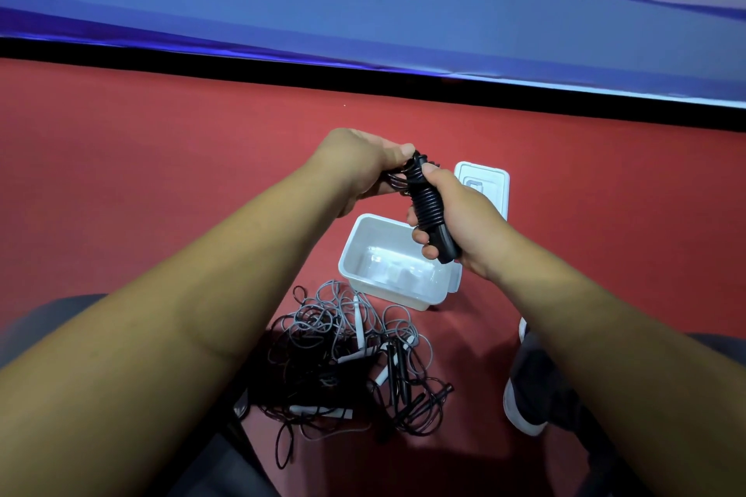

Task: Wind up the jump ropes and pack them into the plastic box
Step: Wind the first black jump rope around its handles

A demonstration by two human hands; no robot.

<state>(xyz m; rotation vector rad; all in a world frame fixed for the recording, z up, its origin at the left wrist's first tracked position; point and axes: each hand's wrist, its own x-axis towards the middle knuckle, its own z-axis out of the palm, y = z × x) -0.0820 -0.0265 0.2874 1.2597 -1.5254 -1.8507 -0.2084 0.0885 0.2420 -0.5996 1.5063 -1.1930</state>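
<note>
hands working above red floor [141, 157]. i am seeing right hand [456, 222] gripping wound black jump rope [427, 204], fingers curling tight round coils and handles. left hand [359, 165] pinching bundle's upper end, thumb pressing on top. bundle hanging just over open plastic box [379, 246] sitting mid-floor. lid [490, 178] lying just beyond box, toward floor's far edge. tangled pile of grey and black ropes [347, 351] lying beside box's near wall. shoe [524, 403] resting right of pile.
</note>
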